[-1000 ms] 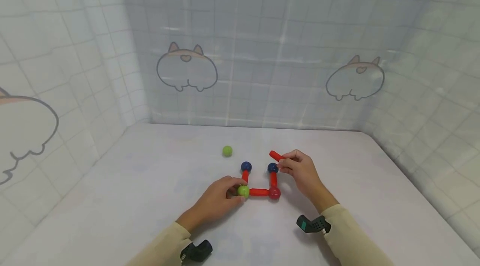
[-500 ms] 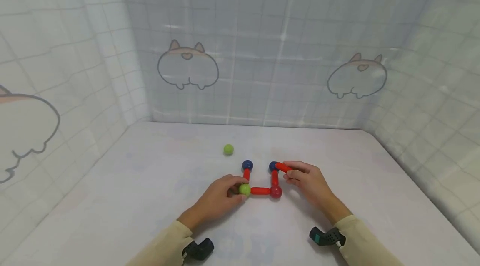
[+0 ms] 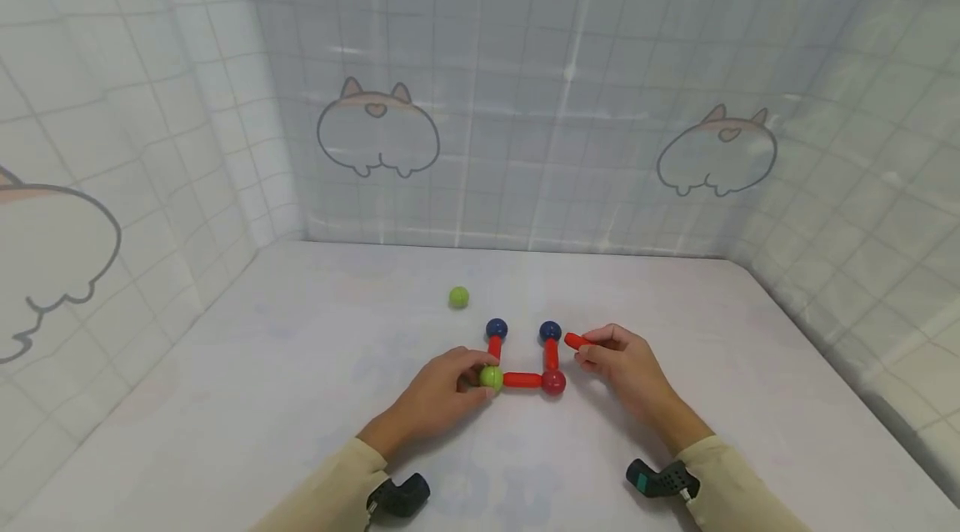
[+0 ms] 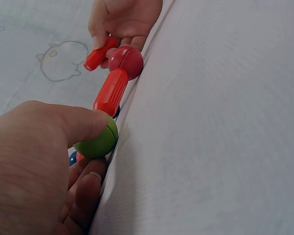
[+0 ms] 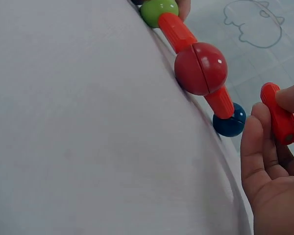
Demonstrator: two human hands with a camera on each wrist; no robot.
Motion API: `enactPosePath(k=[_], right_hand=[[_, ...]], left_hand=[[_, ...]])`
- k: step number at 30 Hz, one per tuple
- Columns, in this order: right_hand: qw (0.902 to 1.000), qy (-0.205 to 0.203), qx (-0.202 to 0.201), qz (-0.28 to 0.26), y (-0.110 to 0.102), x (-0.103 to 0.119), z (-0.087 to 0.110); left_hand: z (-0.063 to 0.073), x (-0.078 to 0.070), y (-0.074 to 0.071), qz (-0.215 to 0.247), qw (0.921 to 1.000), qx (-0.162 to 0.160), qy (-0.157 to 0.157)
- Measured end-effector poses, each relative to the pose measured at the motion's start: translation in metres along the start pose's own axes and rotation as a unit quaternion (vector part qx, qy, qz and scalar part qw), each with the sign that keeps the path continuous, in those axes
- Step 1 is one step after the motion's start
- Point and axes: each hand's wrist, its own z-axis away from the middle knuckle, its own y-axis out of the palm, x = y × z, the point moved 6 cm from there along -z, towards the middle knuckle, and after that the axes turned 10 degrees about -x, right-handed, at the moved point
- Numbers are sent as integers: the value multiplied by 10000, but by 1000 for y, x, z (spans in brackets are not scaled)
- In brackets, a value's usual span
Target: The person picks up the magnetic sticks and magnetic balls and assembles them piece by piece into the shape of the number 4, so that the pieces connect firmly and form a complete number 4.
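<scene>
On the table a U-shaped chain of balls and red rods lies flat. Its near left corner is a green ball (image 3: 491,378), which my left hand (image 3: 448,394) pinches between thumb and fingers. From there a red rod (image 3: 522,380) runs to a dark red ball (image 3: 553,382). Two more red rods reach away from these corners to a left blue ball (image 3: 497,329) and a right blue ball (image 3: 550,332). Just right of that second blue ball, my right hand (image 3: 626,369) holds a loose red rod (image 5: 280,113) between thumb and fingers, apart from the chain.
A separate green ball (image 3: 459,297) lies beyond the chain, a little to the left. Light walls with a grid and animal drawings enclose the white table (image 3: 337,307) at the back and both sides. Each wrist wears a black camera mount.
My right hand has come lower and to the right with the red rod, whose tip overlapped the right blue ball half a second ago and now stands clear of it. My left hand keeps its grip.
</scene>
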Motion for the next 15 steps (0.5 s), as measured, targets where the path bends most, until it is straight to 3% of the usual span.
enactPosePath(k=[6, 15], right_hand=[[9984, -115, 53, 551, 1, 0, 7], [9964, -241, 188, 788, -1, -4, 6]], left_hand=[[0, -2, -2, 2, 10000, 31, 8], [-1, 0, 0, -62, 9999, 49, -136]])
